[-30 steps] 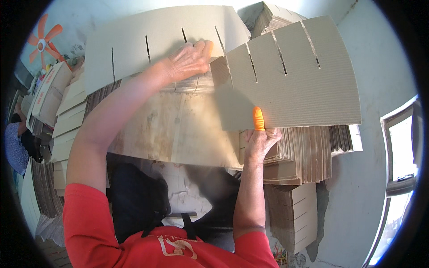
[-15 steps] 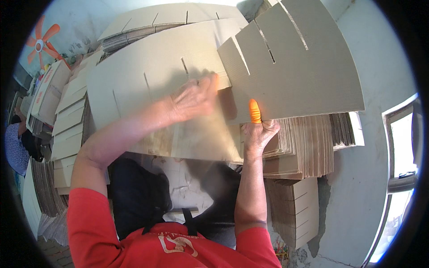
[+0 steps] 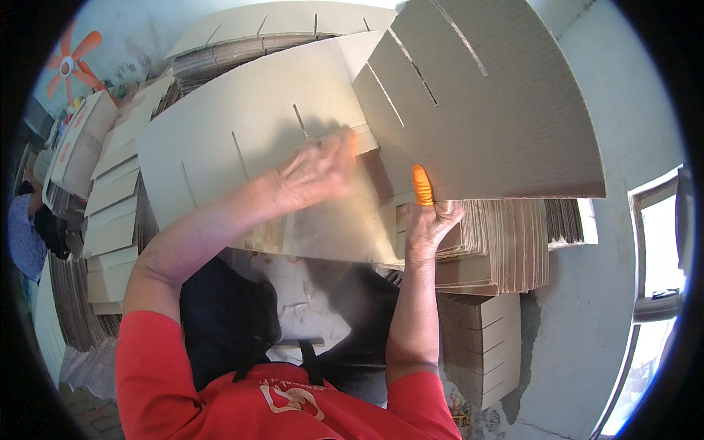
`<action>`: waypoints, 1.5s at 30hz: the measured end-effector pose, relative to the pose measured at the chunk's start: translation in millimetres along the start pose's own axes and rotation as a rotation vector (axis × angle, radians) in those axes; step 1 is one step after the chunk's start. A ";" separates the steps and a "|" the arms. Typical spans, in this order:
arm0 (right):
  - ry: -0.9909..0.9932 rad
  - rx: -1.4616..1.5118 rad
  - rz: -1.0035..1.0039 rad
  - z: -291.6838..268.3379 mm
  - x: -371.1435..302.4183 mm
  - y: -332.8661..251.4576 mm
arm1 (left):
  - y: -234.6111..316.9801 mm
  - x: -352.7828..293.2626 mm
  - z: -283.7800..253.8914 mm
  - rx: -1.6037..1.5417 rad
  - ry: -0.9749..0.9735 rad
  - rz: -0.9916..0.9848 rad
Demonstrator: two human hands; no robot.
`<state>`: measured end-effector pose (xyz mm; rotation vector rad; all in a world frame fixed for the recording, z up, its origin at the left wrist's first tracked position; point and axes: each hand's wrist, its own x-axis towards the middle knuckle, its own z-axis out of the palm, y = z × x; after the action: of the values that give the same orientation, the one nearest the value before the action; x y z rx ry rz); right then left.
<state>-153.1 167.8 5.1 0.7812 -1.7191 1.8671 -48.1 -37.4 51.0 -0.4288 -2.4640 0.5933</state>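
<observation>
My right hand (image 3: 433,220) grips the lower edge of a slotted cardboard sheet (image 3: 499,139), its thumb in an orange ribbed finger cover (image 3: 422,185) pressed on the face. The sheet stands tilted up, with several narrow slots running in from its upper edge. My left hand (image 3: 315,170), smeared by motion, is curled closed at the right end of another slotted cardboard sheet (image 3: 213,125). A bit of orange shows at its fingertips. Whatever those fingers pinch is hidden. That second sheet lies in front of me, partly beneath my left forearm.
Stacked slotted cardboard (image 3: 279,22) lies at the back, with more piles (image 3: 114,213) at left. Bundled cardboard (image 3: 506,242) stands right, above another stack (image 3: 502,345). An orange fan (image 3: 67,66) and a white carton (image 3: 81,143) are far left, near another person's patterned clothing (image 3: 26,235).
The right sheet has tipped, its lower right corner dropping and its top shifting left. My right hand has moved slightly down and right; my left hand stays near the same spot.
</observation>
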 end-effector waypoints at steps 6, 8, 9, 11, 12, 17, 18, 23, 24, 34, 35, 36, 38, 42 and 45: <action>-0.094 0.037 0.240 -8.7 14.3 -32.2 | -7.4 -9.7 7.2 -0.028 0.066 -0.024; -0.076 0.076 0.241 -8.2 11.0 -21.2 | -5.6 -7.7 1.8 0.021 0.088 0.023; -0.049 0.099 0.242 -6.1 8.2 -14.4 | 0.3 -7.2 -2.0 0.014 0.079 0.029; 0.018 0.149 0.246 1.8 -0.7 -1.1 | 19.6 -7.2 -12.4 -0.004 0.077 0.092; 0.035 0.160 0.259 8.3 -5.7 -0.6 | 34.4 -8.4 -21.4 -0.011 0.082 0.148; 0.066 0.161 0.348 28.2 -15.9 -1.0 | 46.0 -22.9 -19.3 -0.262 0.052 0.078; 0.070 0.163 0.380 25.8 -15.4 0.4 | 31.3 -9.4 -23.8 -0.429 0.086 -0.057; -0.065 0.039 0.468 29.2 -15.3 -17.3 | -101.8 53.3 4.2 -0.165 0.399 -0.432; -0.076 0.044 0.453 31.4 -15.7 -21.0 | -123.7 61.5 17.5 -0.018 0.392 -0.444; -0.089 0.110 0.455 36.9 -16.1 -28.1 | -169.0 79.2 67.9 0.184 -0.069 -0.297; -0.054 0.174 0.483 36.1 -16.1 -26.0 | -165.2 80.1 64.4 0.099 -0.001 -0.320; -0.021 0.240 0.510 35.2 -16.4 -23.9 | -161.1 79.3 60.3 0.015 0.065 -0.343; -0.068 0.055 0.358 32.1 -16.0 -20.5 | -161.4 77.3 53.4 -0.043 0.170 -0.294; 0.012 0.218 0.368 32.3 -14.8 -17.6 | -157.5 80.4 39.2 0.131 0.080 -0.096; 0.059 0.349 0.347 30.8 -14.5 -3.4 | -139.7 84.9 28.4 0.225 -0.168 -0.061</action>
<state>-137.7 137.9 -1.0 0.5682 -1.5902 2.4451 -155.5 -129.6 137.4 -0.2206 -2.5190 0.9019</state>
